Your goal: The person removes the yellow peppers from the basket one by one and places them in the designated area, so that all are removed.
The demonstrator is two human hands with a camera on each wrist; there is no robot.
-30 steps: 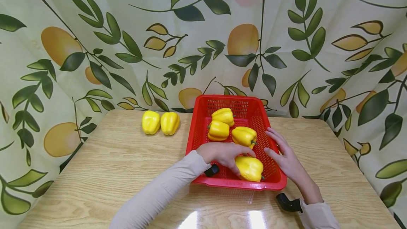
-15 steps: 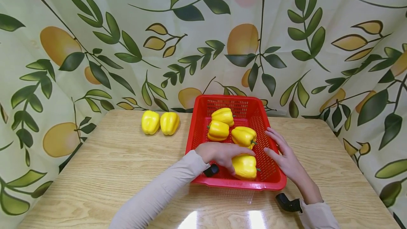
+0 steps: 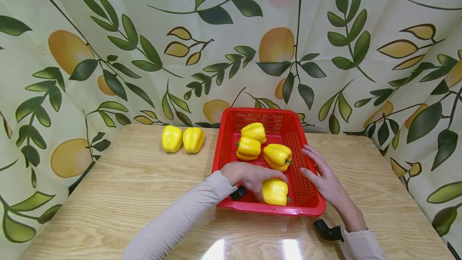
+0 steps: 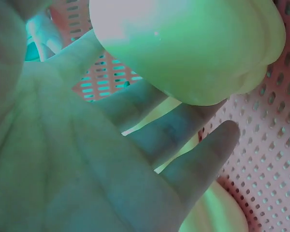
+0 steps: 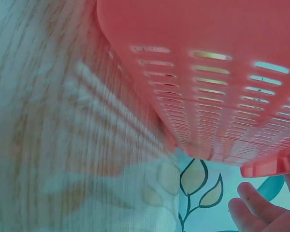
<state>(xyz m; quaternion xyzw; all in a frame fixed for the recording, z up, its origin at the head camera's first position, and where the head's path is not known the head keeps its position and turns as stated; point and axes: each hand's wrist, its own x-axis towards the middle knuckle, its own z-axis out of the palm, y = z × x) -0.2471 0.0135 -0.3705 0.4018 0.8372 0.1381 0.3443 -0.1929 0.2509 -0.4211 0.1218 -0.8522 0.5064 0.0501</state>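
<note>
My left hand [image 3: 249,175] is inside a red plastic basket [image 3: 315,196], holding a yellow bell pepper [image 3: 276,192] near the front wall. Up close in the left wrist view, the bell pepper [image 4: 193,48] lies in front of the spread fingers [image 4: 198,159], and the palm is visible. Over the basket's right rim my right hand [image 3: 326,177] rests with fairly straight fingers. In the right wrist view, some fingertips [image 5: 251,200] hang outside the basket wall [image 5: 203,101], below the rim. Three other bell peppers, including one behind the left hand [image 3: 278,156], lie farther back in the basket.
Two more yellow bell peppers, one on the left [image 3: 171,139] and one on the right [image 3: 193,139], stand side by side on the wooden table [image 3: 119,187]. A leaf-patterned curtain [image 3: 223,19] hangs behind the table and along both sides.
The front bell pepper has shifted left inside the basket and turned slightly under my left hand, which has edged left. My right hand stays on the rim.
</note>
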